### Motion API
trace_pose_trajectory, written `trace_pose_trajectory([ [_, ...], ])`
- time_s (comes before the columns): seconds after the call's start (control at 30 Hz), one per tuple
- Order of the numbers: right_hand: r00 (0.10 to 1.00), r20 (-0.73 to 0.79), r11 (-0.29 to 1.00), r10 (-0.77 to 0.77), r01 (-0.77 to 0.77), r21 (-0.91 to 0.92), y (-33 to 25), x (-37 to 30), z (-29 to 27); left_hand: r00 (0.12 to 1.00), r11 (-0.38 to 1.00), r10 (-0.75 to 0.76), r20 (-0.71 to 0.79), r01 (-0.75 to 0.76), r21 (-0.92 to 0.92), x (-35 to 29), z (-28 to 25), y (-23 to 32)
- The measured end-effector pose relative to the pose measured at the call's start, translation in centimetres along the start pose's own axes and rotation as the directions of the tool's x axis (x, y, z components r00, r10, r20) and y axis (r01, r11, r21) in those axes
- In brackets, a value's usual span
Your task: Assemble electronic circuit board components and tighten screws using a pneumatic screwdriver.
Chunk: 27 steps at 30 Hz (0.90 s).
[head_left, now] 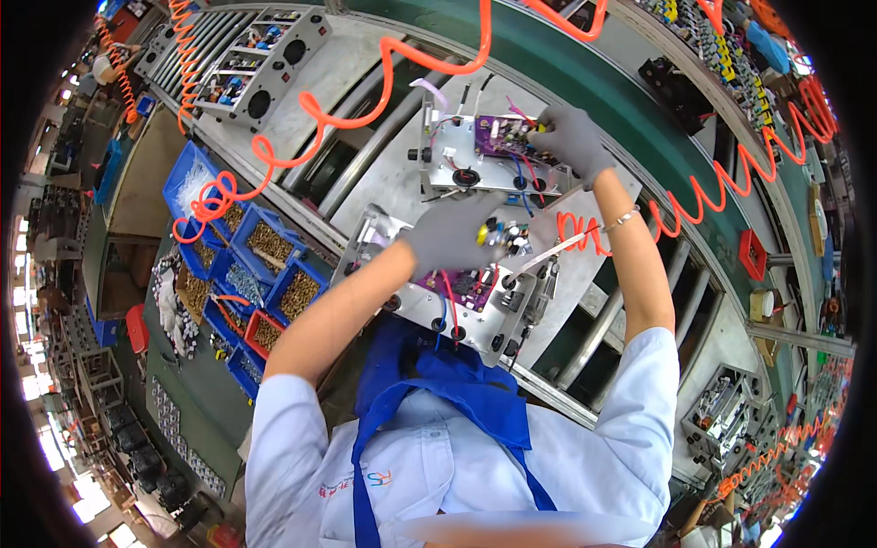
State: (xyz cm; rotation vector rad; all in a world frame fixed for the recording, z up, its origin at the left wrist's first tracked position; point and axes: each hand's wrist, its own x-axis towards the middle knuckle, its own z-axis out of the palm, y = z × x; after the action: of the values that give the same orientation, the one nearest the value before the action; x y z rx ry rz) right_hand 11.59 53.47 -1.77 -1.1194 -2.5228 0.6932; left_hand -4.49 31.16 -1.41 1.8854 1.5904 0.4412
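Two grey-gloved hands are over two open metal chassis. My left hand (452, 239) is above the nearer chassis (475, 321), its fingers stretched toward the far right. Beside its palm are yellow and black components on a purple circuit board (470, 290). Farther off, my right hand (574, 144) has curled fingers at the right end of another purple circuit board (493, 135). That board sits on the farther chassis (445, 146), and the fingertips are among its components; what they pinch is hidden. Red and blue wires run from both boards.
Blue bins (265, 245) of brass and silver fasteners stand at left, with red-handled pliers (228, 300) and a small red tray (263, 332). Coiled orange air hoses (388, 68) hang across the workspace. Rollers (598, 336) flank the metal work plate. More chassis (274, 68) stand at far left.
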Motion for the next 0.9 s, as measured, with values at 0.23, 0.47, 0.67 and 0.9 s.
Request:
trace_pose_trajectory([
  [0.23, 0.994, 0.103, 0.999, 0.019, -0.014, -0.047, 2.1, 0.7, 1.5, 0.976, 0.914, -0.015, 0.217, -0.074, 0.399, 9.7, 1.6, -2.1],
  [0.47, 0.99, 0.105, 0.992, -0.098, 0.105, -0.068, 3.0, 0.3, 1.5, 0.957, 0.855, -0.117, 0.265, -0.038, 0.517, 10.4, 2.0, -1.9],
  [0.67, 0.992, 0.112, 0.966, -0.062, 0.088, -0.242, 1.5, 0.2, 1.2, 0.975, 0.878, -0.111, 0.195, 0.004, 0.479, 9.6, 1.7, -0.8],
  [0.9, 0.929, 0.277, 0.952, -0.243, 0.283, -0.113, -0.4, -0.4, -0.2, 0.914, 0.969, -0.215, -0.343, 0.157, -0.189, -1.6, -5.5, -0.2],
])
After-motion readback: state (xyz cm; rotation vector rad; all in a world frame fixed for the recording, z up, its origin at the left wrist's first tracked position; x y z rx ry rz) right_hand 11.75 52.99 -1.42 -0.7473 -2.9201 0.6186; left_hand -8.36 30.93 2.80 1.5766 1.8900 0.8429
